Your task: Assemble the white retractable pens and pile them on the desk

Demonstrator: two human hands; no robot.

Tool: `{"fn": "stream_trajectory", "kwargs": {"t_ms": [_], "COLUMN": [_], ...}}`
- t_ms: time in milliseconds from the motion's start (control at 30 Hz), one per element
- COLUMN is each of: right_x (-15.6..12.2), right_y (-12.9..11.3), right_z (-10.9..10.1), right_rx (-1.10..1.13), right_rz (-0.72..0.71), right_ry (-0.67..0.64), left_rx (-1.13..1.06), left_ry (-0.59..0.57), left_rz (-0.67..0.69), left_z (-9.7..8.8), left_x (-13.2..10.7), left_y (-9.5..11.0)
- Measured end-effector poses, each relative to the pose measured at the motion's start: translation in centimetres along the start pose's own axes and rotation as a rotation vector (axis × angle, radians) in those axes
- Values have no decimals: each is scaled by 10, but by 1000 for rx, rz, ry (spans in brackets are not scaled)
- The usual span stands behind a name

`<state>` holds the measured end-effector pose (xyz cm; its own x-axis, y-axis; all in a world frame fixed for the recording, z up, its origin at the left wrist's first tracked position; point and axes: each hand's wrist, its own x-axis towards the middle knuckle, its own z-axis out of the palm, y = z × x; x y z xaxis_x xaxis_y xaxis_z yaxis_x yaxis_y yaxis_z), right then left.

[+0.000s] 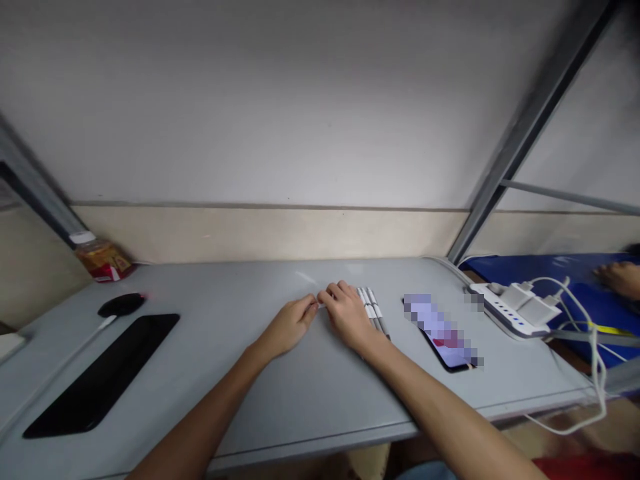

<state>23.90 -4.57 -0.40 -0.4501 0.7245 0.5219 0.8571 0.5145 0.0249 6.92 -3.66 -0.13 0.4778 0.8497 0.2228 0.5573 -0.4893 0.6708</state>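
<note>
My left hand [291, 327] is closed in a pinch above the middle of the grey desk [280, 413]. My right hand [346, 317] meets it from the right, its fingers curled and pointing down. A sliver of something pale shows between the fingertips of both hands; it is too small and too covered to name. Just right of my right hand, a few white and grey pens [373, 308] lie side by side on the desk, partly hidden by that hand and wrist.
A lit phone [443, 337] lies to the right, near a white power strip [510, 313] with chargers and cables. On the left are a long black pad [105, 373], a black mouse-shaped object [121, 305] and a bottle [104, 260]. Another person's hand [620, 279] appears far right.
</note>
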Motion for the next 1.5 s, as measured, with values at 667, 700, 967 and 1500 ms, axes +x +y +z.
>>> {"fn": "stream_trajectory", "kwargs": {"t_ms": [667, 700, 967, 1500], "right_x": [-1, 0, 0, 14], "right_y": [0, 1, 28, 32], "right_z": [0, 1, -4, -15], "right_rx": [-10, -7, 170, 1599], "right_rz": [-21, -19, 214, 603], "right_ry": [63, 65, 228, 162], "left_rx": [-454, -454, -370, -252], "left_ry": [-190, -183, -129, 3], "left_rz": [-184, -184, -140, -104], "left_z": [-12, -12, -15, -20], "left_x": [-3, -4, -4, -2], "left_y": [-3, -2, 3, 6]}}
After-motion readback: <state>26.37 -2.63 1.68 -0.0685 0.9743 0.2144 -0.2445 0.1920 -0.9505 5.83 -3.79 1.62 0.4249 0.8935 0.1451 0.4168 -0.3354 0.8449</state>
